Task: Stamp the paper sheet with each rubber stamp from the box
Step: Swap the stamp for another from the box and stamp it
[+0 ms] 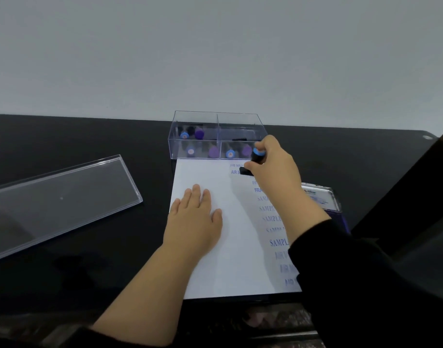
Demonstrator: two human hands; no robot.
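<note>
A white paper sheet [215, 247] lies on the black table, with blue prints reading AIR MAIL, SAMPLE and more down its right side. My left hand [194, 217] rests flat on the sheet's left half. My right hand [273, 164] grips a black rubber stamp [253, 163] with a blue cap, its base down on the sheet's top right, beside the AIR MAIL prints. Behind the sheet stands a clear box [216, 116] with dividers, holding several stamps with blue and purple caps.
The box's clear lid [62, 199] lies on the black table [77, 136] at the left. An ink pad case [323, 199] sits right of the sheet, partly hidden by my right arm. A grey wall rises behind the table.
</note>
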